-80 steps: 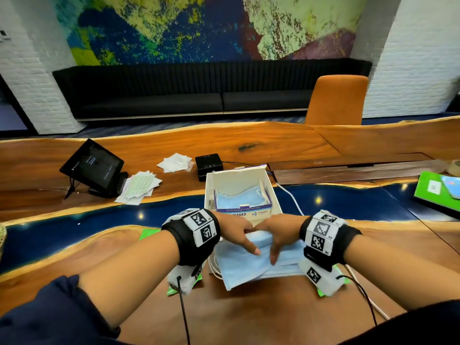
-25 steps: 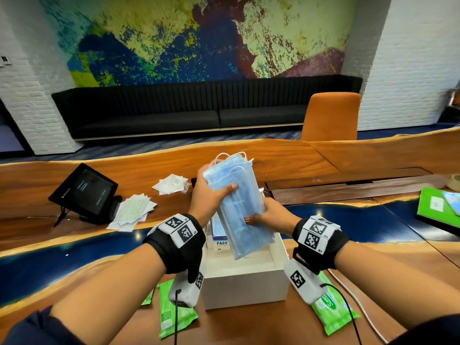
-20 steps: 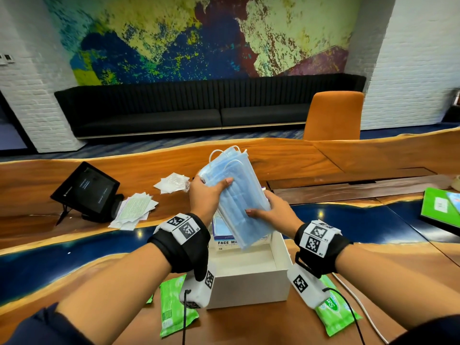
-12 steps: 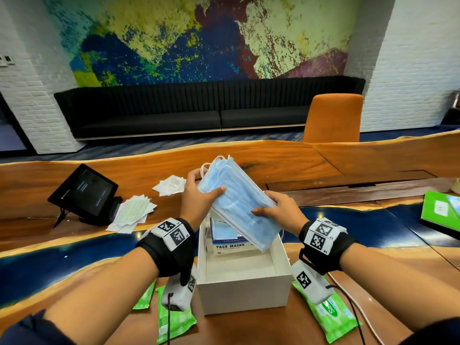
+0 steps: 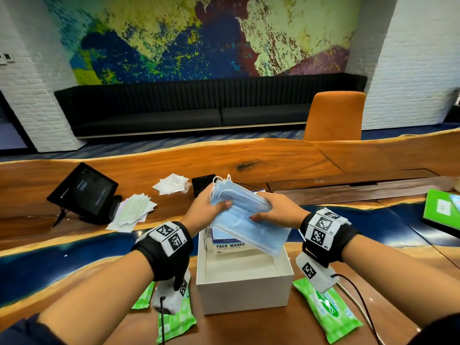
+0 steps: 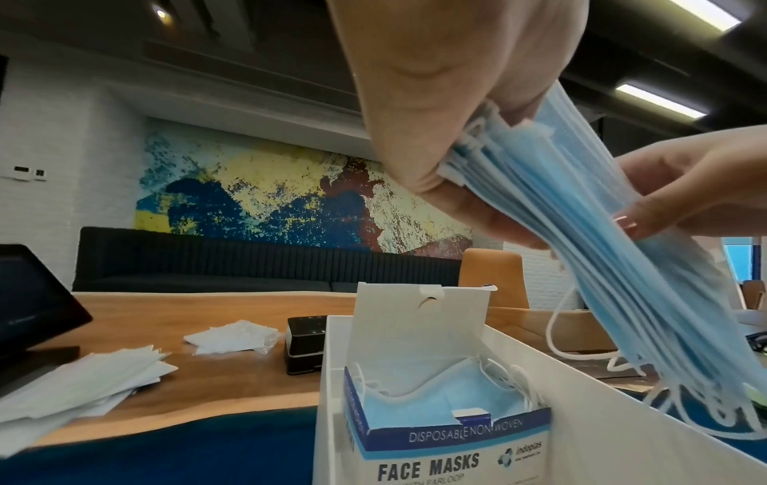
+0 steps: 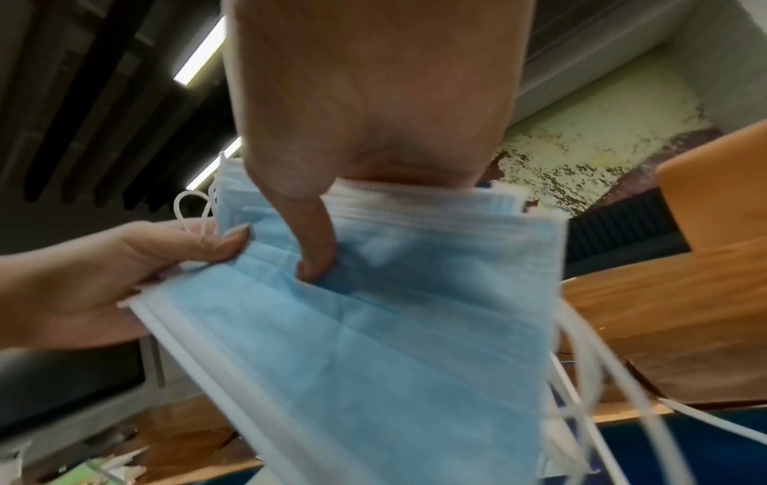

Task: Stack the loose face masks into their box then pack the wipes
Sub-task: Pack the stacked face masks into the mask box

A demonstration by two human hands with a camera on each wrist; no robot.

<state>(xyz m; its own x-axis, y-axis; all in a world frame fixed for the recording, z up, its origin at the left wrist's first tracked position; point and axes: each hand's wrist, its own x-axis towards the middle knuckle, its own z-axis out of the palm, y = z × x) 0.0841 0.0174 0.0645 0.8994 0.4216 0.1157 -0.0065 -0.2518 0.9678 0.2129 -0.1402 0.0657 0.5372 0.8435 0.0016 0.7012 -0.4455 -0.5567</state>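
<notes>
Both hands hold a thick stack of blue face masks (image 5: 245,220) tilted in the air above the open white box (image 5: 245,290). My left hand (image 5: 206,210) grips the stack's upper left end (image 6: 539,183), thumb on top. My right hand (image 5: 276,211) pinches its right long edge (image 7: 373,295). Inside the box's far end stands a "FACE MASKS" carton (image 5: 230,242) with blue masks in it (image 6: 440,403). Green wipes packs lie on the table: one right of the box (image 5: 327,312), one left under my wrist (image 5: 175,319), and a third further left (image 5: 144,297).
A black tablet on a stand (image 5: 83,192) sits at the left with papers (image 5: 132,210) beside it. White packets (image 5: 171,183) and a small black box (image 5: 202,183) lie behind the white box. A green book (image 5: 443,210) lies at the right. An orange chair (image 5: 333,115) stands beyond the table.
The mask stack was lifted off the table by both hands, and has since tipped from near upright toward flat and come lower over the white box, which now sits nearer me.
</notes>
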